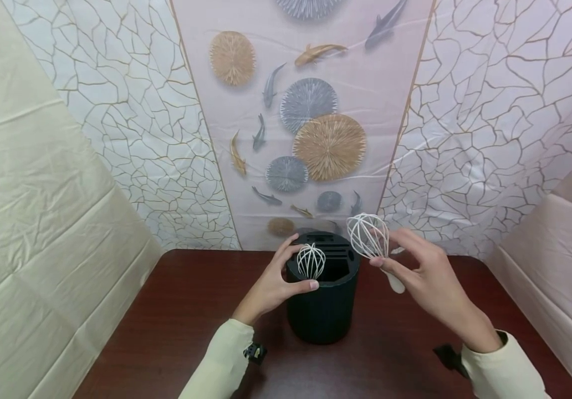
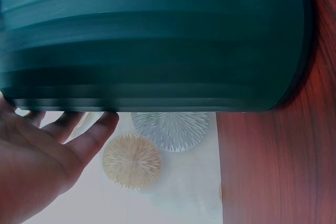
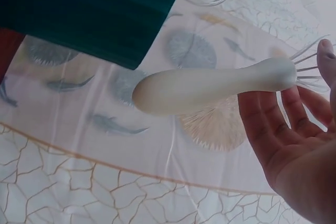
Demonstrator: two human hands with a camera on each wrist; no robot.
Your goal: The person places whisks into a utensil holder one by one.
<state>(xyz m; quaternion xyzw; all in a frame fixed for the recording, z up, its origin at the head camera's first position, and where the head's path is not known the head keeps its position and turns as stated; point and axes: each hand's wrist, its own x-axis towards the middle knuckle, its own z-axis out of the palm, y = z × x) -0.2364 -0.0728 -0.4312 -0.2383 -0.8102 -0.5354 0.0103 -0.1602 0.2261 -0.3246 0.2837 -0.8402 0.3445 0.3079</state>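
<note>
A dark green utensil holder [image 1: 322, 316] with a slotted top stands upright on the table. My left hand [image 1: 272, 285] grips its left upper side, thumb at the front rim and fingers round the back left; the left wrist view shows fingertips [image 2: 100, 129] against its ribbed wall. A small whisk [image 1: 311, 261] stands in the holder's left part, white wires up, its handle hidden. To the right of the holder, my right hand [image 1: 428, 280] pinches a larger white whisk [image 1: 367, 235] in the air near the neck. Its pale handle [image 3: 210, 87] points down, apart from the holder.
The dark reddish wooden table [image 1: 191, 321] ends just behind the holder, against a patterned cloth backdrop [image 1: 286, 138]. Cream cloth walls [image 1: 41, 249] slope up at both sides.
</note>
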